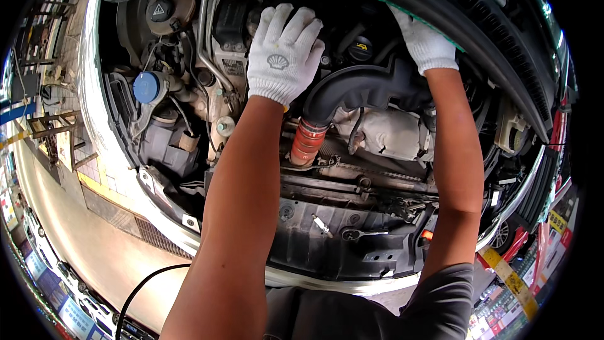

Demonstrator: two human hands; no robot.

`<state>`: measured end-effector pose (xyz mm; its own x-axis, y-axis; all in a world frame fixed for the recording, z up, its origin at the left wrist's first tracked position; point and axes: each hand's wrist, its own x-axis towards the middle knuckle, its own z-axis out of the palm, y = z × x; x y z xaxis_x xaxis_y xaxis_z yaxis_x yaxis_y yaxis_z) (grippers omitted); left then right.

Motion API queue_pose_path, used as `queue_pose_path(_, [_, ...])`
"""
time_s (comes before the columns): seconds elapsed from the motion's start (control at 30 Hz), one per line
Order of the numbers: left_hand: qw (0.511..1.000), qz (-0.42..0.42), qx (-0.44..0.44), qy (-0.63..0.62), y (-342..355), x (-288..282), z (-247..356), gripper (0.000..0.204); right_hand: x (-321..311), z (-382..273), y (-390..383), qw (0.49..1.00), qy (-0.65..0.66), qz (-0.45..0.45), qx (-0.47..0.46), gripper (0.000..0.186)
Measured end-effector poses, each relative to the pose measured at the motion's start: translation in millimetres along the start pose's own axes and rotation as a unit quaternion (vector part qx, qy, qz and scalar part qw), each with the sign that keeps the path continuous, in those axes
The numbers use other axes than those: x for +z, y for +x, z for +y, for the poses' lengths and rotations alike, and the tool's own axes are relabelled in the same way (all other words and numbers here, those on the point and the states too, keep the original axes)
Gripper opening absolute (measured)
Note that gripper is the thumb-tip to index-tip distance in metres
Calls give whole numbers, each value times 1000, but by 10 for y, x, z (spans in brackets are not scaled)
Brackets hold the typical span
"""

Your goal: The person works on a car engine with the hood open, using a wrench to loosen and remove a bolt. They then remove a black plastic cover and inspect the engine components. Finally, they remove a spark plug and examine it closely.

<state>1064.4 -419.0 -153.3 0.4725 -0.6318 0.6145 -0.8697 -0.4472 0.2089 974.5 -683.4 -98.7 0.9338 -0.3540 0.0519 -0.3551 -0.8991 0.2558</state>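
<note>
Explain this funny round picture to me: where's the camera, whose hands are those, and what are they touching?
There's no robot here! A person wears a wide, bendy-looking camera on their head, looking down over a car's engine. Both hands wear white knitted gloves. The left hand reaches in beside a curved black pipe. The right hand reaches under a dark panel, so its fingertips are hidden. I can't tell whether either holds anything. On the black front ledge lie a ratchet and what looks like a spark plug.
</note>
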Motion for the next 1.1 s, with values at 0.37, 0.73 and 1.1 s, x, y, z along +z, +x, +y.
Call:
queue_pose_path(0.37, [1000,13,1,-5,-21,36,-22,27,-361,-186,-90,989,117,5,87,51])
queue_pose_path(0.73, [1000,15,-9,-8,-16,12,-10,25,-67,-99,-93,988,102,113,-11,47])
queue_pose_path(1.1, [1000,22,-1,-13,7,-31,-2,26,-63,13,-63,988,150,33,-24,53])
